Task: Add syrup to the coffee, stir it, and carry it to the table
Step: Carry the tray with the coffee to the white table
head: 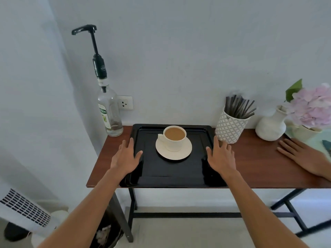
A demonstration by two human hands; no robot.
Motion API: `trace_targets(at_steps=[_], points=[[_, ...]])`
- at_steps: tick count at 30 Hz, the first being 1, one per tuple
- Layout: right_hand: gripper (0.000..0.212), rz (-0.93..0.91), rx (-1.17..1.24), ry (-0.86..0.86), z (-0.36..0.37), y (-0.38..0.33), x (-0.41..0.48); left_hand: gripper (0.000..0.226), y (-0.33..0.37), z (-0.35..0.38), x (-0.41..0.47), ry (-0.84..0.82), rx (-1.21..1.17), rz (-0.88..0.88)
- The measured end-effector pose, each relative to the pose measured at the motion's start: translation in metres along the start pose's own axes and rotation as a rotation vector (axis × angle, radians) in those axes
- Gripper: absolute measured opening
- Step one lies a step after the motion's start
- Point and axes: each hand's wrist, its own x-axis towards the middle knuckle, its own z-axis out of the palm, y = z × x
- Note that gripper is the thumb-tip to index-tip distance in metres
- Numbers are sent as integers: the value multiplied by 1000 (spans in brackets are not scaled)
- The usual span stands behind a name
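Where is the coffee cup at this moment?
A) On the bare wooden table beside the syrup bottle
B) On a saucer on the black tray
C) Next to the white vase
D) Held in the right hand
B: the coffee cup stands on its saucer on the black tray, while the left hand and right hand lie open at the tray's side edges.

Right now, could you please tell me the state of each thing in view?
Coffee cup: upright on saucer, filled.
Tray: flat on table.
Syrup bottle: upright, pump raised.
Left hand: open, at tray's left edge.
Right hand: open, at tray's right edge.
Patterned holder: upright, holding dark sticks.
Vase: upright.
Other person's hand: flat on table.
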Motion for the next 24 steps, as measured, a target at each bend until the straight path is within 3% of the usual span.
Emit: trace_targets(at_steps=[6, 13, 17, 24], points=[[57, -10, 7, 73, 23, 21, 14, 56, -3, 17, 16, 194, 164, 8], [54, -47, 17, 73, 28, 24, 20, 55, -2, 26, 26, 248, 186, -18], [53, -59, -49, 54, 25, 26, 21, 54, 7, 33, 23, 256, 122, -92], [52, -43, 82, 50, 24, 27, 26, 51, 9, 31, 24, 300, -20, -121]])
